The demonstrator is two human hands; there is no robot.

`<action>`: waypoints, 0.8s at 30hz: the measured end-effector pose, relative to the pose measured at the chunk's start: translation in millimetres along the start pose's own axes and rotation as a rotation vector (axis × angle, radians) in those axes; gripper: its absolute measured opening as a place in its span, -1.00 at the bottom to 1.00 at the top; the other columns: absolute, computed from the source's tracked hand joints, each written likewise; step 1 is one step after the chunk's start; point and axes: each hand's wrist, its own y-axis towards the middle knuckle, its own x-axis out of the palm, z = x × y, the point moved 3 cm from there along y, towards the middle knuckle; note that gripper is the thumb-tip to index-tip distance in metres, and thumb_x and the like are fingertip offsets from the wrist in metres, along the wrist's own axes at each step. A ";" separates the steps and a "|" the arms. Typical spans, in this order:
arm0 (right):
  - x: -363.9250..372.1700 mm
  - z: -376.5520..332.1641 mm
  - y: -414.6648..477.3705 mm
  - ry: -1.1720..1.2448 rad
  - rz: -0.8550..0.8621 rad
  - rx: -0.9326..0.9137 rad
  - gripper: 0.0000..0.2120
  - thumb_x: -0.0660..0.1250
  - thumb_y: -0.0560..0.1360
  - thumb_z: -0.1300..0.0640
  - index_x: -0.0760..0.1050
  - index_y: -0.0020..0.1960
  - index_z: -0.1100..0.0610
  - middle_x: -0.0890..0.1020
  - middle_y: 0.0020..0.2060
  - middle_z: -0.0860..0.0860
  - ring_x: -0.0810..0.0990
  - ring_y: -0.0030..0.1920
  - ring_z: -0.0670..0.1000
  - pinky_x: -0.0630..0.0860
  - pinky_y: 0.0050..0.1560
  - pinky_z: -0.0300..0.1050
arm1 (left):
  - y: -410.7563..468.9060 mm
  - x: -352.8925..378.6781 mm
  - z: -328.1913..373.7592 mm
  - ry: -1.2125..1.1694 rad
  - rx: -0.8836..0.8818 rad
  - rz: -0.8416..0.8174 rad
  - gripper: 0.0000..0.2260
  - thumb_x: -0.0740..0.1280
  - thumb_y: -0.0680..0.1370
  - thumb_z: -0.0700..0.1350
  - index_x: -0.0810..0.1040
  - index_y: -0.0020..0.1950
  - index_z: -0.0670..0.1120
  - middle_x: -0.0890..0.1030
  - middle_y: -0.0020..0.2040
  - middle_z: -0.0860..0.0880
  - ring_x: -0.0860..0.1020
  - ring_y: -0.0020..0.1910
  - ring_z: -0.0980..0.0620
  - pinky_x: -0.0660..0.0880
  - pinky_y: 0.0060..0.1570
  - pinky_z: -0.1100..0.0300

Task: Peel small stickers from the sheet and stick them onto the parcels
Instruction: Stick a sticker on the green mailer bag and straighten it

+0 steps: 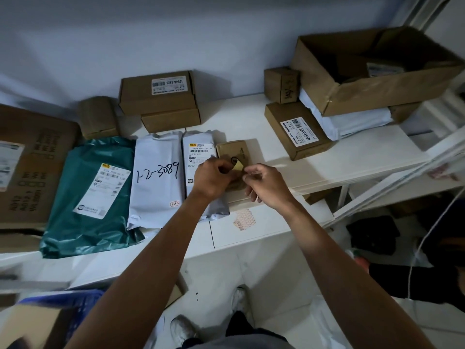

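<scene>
Outstretched forearms [156, 248], left hand [214, 176] around tan slip [238, 165], right hand [266, 185] beside

Two hands [214, 175] [267, 185], one green mailer [75, 222], one open box [377, 96]

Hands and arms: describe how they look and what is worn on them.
The left hand and the right hand are bare, without gloves. Both arms are uncovered as far as the picture's bottom edge: no sleeves show, and no watch or band at either wrist. The light is too dim to tell whether there are rings.
</scene>
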 end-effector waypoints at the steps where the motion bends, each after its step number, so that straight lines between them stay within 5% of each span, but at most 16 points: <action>1: 0.0 -0.5 0.6 0.007 0.004 -0.003 -0.83 0.35 0.59 0.17 0.57 0.18 0.11 0.68 -0.39 0.08 0.55 -0.51 0.00 0.42 -0.49 -0.20 | 0.0 -2.7 -1.3 -0.057 -0.004 -0.012 -0.87 0.53 0.45 0.01 0.69 -0.14 -0.02 0.62 -0.20 0.05 0.59 -0.18 0.08 0.48 -0.11 0.20; 5: 3.8 -6.7 0.2 0.042 -0.006 -0.031 -0.86 0.36 0.60 0.12 0.61 0.13 0.10 0.68 -0.38 0.09 0.56 -0.49 0.01 0.44 -0.46 -0.17 | -4.9 -16.9 -2.3 -0.274 -0.034 -0.080 -0.92 0.44 0.55 -0.10 0.72 -0.06 -0.06 0.63 -0.26 0.07 0.49 -0.38 0.33 0.39 -0.23 0.40; 10: 19.4 -21.3 -3.6 0.165 -0.043 -0.076 -0.90 0.41 0.57 0.11 0.65 -0.01 0.15 0.64 -0.42 0.10 0.51 -0.51 -0.01 0.41 -0.49 -0.18 | -17.4 -32.8 -10.0 -0.496 -0.119 -0.116 -0.84 0.39 0.58 -0.16 0.72 -0.14 0.00 0.68 -0.18 -0.10 0.56 -0.18 0.06 0.54 -0.05 0.09; 15: 36.2 -37.5 -7.0 0.183 -0.071 -0.097 -0.93 0.40 0.57 0.20 0.63 -0.04 0.19 0.63 -0.44 0.07 0.50 -0.52 -0.03 0.43 -0.49 -0.18 | -30.3 -50.9 -16.1 -0.609 -0.153 -0.114 -0.91 0.40 0.56 -0.25 0.69 -0.03 -0.23 0.68 -0.15 -0.15 0.62 -0.17 0.02 0.61 0.01 0.11; 24: 69.0 -71.3 -17.3 0.251 -0.155 -0.091 -0.95 0.32 0.61 0.27 0.54 0.00 0.26 0.61 -0.44 0.07 0.44 -0.52 0.04 0.36 -0.50 -0.17 | -57.0 -93.7 -31.5 -0.708 -0.229 -0.099 -0.82 0.39 0.57 -0.18 0.65 0.02 -0.31 0.65 -0.16 -0.17 0.60 -0.20 -0.06 0.56 -0.04 0.11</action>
